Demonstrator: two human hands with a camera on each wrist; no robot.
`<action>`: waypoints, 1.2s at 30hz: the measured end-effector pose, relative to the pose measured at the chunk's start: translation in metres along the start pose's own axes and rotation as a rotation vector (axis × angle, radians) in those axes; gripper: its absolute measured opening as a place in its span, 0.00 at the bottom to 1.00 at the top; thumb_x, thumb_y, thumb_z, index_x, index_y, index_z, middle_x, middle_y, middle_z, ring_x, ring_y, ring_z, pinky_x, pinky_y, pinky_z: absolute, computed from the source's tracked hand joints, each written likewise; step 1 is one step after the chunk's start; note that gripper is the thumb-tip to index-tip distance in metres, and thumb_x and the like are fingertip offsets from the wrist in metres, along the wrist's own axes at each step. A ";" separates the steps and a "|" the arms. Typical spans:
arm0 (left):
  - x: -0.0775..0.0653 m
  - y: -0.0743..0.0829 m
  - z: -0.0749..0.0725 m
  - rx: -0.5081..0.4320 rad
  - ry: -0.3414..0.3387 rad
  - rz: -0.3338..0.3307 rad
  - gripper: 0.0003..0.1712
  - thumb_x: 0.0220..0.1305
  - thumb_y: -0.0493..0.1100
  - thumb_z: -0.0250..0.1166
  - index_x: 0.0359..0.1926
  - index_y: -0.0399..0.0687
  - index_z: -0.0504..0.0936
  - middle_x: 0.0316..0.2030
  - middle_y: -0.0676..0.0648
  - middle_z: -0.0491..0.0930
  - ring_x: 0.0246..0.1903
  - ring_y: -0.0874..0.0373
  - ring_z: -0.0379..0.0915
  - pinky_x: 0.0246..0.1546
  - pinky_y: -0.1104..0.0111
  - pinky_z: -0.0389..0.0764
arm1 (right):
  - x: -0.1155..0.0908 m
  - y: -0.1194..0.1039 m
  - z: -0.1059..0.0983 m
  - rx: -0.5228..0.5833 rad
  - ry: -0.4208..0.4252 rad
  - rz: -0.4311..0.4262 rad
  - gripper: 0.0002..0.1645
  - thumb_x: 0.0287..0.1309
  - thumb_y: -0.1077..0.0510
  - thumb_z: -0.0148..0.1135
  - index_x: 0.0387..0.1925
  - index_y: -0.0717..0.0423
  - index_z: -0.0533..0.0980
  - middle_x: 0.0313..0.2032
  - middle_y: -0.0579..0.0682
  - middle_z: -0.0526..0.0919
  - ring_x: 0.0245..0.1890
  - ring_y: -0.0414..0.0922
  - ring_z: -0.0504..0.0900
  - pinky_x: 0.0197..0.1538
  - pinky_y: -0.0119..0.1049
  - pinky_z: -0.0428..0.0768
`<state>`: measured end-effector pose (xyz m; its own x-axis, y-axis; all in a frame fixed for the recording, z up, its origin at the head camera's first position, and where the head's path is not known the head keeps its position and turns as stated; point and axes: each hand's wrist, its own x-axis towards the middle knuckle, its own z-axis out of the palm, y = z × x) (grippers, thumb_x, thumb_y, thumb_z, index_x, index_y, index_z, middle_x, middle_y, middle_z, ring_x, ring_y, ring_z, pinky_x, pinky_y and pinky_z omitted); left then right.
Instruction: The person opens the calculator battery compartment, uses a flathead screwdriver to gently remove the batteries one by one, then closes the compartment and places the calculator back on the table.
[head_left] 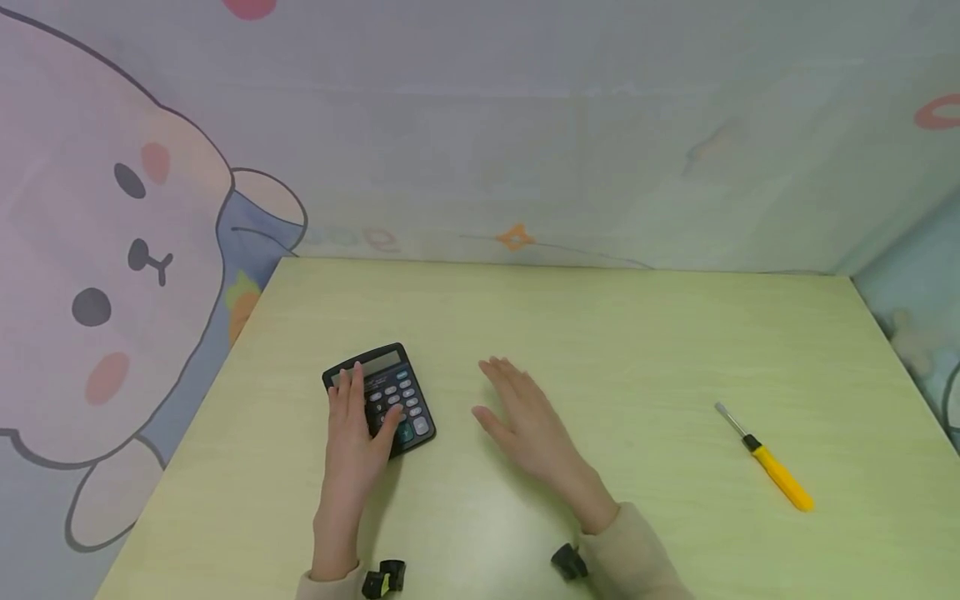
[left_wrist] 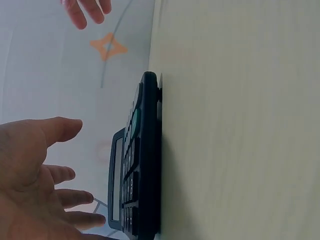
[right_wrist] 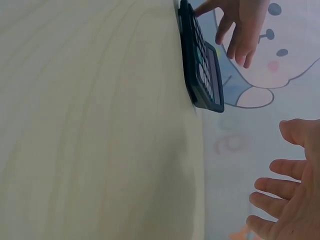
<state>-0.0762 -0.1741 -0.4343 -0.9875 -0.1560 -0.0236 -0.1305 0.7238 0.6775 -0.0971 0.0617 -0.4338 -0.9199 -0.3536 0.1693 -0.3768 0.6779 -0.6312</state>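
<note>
A black calculator (head_left: 411,392) with a grey display and rounded keys lies on the table, slightly turned, left of the middle. Over its left part my left hand (head_left: 354,442) hovers with fingers extended and thumb spread; in the left wrist view a gap shows between the left hand (left_wrist: 35,185) and the calculator's (left_wrist: 149,150) keys. My right hand (head_left: 536,429) is held above the table to the right of the calculator, fingers straight and thumb apart, with nothing in it. The right wrist view shows the same right hand (right_wrist: 290,185) with spread fingers.
A screwdriver (head_left: 780,475) with a yellow handle lies on the right side of the pale wooden table (head_left: 600,333). Behind the table hangs a cloth (head_left: 450,150) printed with a cartoon animal. Small black wrist pieces (head_left: 570,562) show near the sleeves.
</note>
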 end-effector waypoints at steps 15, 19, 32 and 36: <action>0.001 0.001 -0.005 -0.035 0.016 -0.146 0.50 0.69 0.52 0.54 0.76 0.55 0.29 0.73 0.27 0.34 0.71 0.26 0.37 0.66 0.35 0.51 | 0.011 -0.001 0.021 0.126 -0.060 0.071 0.36 0.68 0.43 0.50 0.73 0.49 0.56 0.73 0.52 0.58 0.74 0.51 0.57 0.73 0.49 0.57; 0.001 0.001 -0.005 -0.027 0.041 -0.171 0.49 0.69 0.51 0.54 0.76 0.50 0.31 0.72 0.25 0.40 0.69 0.24 0.43 0.63 0.34 0.55 | 0.015 -0.004 0.025 0.149 -0.090 0.083 0.37 0.68 0.42 0.50 0.73 0.49 0.55 0.73 0.51 0.58 0.74 0.50 0.57 0.73 0.49 0.57; 0.005 -0.008 -0.010 0.050 0.031 -0.282 0.50 0.68 0.54 0.53 0.75 0.36 0.35 0.66 0.23 0.56 0.64 0.26 0.56 0.55 0.35 0.66 | 0.028 -0.010 0.041 0.198 -0.253 0.078 0.42 0.68 0.43 0.50 0.74 0.58 0.51 0.73 0.57 0.56 0.74 0.53 0.54 0.74 0.47 0.54; 0.006 -0.009 -0.012 0.074 0.031 -0.289 0.49 0.67 0.53 0.53 0.74 0.33 0.36 0.65 0.22 0.57 0.63 0.26 0.56 0.55 0.36 0.67 | 0.032 -0.010 0.043 0.204 -0.265 0.095 0.42 0.68 0.43 0.51 0.73 0.59 0.51 0.73 0.58 0.56 0.74 0.54 0.54 0.74 0.48 0.54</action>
<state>-0.0797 -0.1893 -0.4316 -0.9053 -0.3825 -0.1849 -0.4134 0.6929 0.5908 -0.1181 0.0157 -0.4545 -0.8796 -0.4683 -0.0835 -0.2363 0.5827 -0.7776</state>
